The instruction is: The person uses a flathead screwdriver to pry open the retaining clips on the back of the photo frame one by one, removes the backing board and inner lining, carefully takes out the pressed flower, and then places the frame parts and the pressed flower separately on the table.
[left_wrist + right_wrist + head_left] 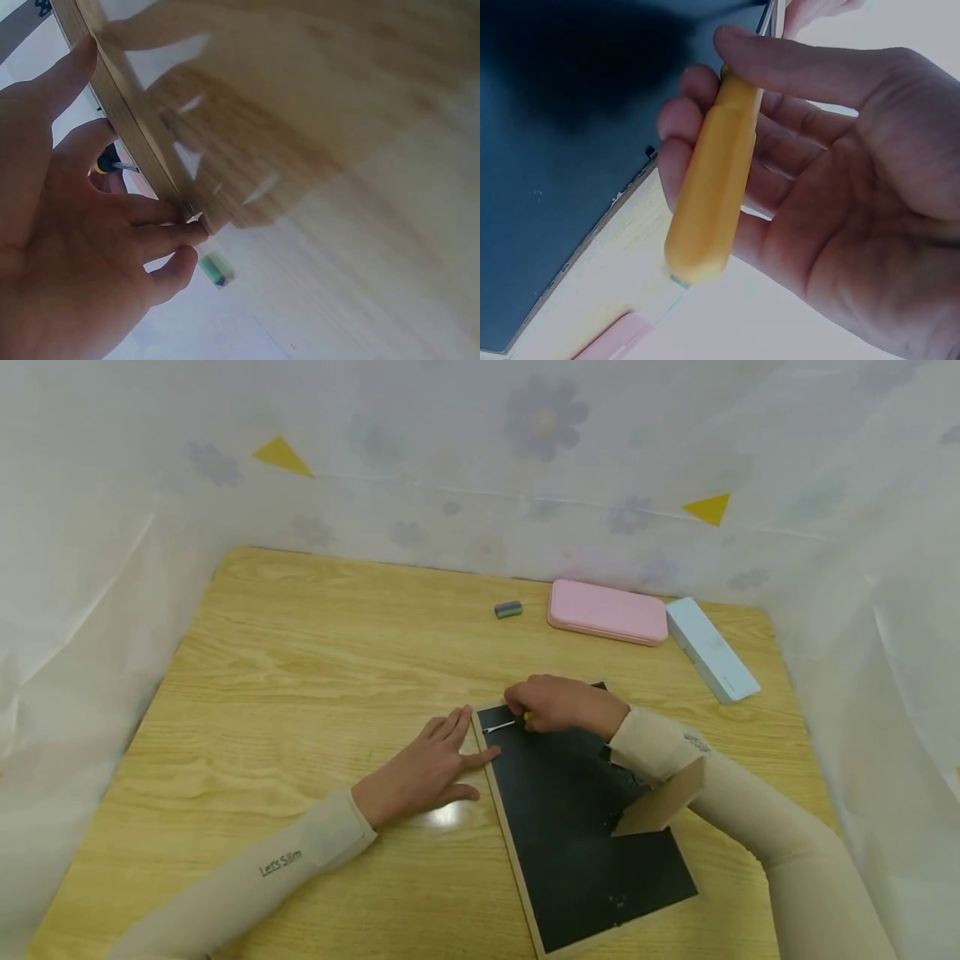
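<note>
A picture frame [555,835] lies face down on the table, its black backing upward and its light wooden rim showing. From the backing a tan easel stand [662,803] sticks up. My right hand [561,703] grips a yellow-handled screwdriver [716,187] over the frame's far left part. The screwdriver's metal shaft [498,726] points left, its tip at the inner side of the left rim. With fingers spread, my left hand [429,772] rests against that left rim, and one finger reaches over it. In the left wrist view, the fingers [161,238] touch the wooden edge.
Beyond the frame, a small dark green and grey eraser-like piece [508,609] lies on the wood-grain table [300,668]. A pink case [607,612] and a light blue box [712,649] sit at the back right. Pale flowered sheeting [450,460] hangs around the table.
</note>
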`<state>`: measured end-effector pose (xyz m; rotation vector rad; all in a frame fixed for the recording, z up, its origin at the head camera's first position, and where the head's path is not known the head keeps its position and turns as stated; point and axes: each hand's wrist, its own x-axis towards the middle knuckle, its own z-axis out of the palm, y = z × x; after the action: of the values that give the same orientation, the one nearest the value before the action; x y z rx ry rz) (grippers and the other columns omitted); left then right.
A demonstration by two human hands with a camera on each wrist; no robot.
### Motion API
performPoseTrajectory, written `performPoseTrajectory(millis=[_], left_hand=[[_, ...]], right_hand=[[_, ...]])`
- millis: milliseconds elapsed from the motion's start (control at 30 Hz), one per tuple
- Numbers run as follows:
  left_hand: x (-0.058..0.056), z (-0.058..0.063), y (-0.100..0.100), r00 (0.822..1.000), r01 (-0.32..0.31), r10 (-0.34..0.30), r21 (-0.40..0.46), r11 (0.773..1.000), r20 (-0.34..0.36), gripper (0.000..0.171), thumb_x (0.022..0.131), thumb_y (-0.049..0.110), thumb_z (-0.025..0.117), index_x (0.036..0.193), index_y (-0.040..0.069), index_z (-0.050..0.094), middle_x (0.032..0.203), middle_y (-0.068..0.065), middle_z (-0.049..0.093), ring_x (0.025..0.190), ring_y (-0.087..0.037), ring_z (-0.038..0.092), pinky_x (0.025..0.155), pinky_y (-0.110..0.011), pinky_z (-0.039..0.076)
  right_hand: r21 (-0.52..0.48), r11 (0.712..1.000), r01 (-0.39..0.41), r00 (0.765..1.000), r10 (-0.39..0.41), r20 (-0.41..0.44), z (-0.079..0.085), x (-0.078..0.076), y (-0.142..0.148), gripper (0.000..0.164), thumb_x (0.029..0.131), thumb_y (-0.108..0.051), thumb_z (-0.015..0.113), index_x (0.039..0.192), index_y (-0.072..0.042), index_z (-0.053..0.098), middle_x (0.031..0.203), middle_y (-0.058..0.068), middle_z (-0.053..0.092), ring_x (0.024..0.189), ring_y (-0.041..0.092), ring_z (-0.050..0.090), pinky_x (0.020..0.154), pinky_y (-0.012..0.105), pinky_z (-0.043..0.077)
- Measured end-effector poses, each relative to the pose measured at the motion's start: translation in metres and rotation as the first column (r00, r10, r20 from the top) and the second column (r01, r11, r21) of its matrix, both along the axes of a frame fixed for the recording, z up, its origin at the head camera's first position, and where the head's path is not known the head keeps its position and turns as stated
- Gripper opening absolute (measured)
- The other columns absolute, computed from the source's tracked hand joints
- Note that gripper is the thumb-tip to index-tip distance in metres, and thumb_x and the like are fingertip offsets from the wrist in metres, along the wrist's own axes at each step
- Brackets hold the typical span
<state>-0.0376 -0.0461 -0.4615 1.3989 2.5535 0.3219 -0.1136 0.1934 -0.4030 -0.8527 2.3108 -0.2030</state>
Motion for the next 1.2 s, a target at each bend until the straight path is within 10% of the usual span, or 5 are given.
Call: performPoseTrajectory(millis=[1200], left_hand=[[-0.002,0.006,0.002,0.999,-0.013,0.015,-0.033,0.999,0.045,0.062,0.094,0.053,0.063,0.147,0.025,0.052,0.157,-0.035,0.021,0.147,-0.045,0.024,0.113,-0.055,0.030]], right_hand=[[-0.112,0.977,-0.181,0.956,0.149,-0.252,0.024,0.007,-0.021,0.016,0.084,-0.020,0.082,0.092,-0.012,0.072,0.077,0.000,0.068,0.063,0.012,0.060,0.067,0.032,0.055]])
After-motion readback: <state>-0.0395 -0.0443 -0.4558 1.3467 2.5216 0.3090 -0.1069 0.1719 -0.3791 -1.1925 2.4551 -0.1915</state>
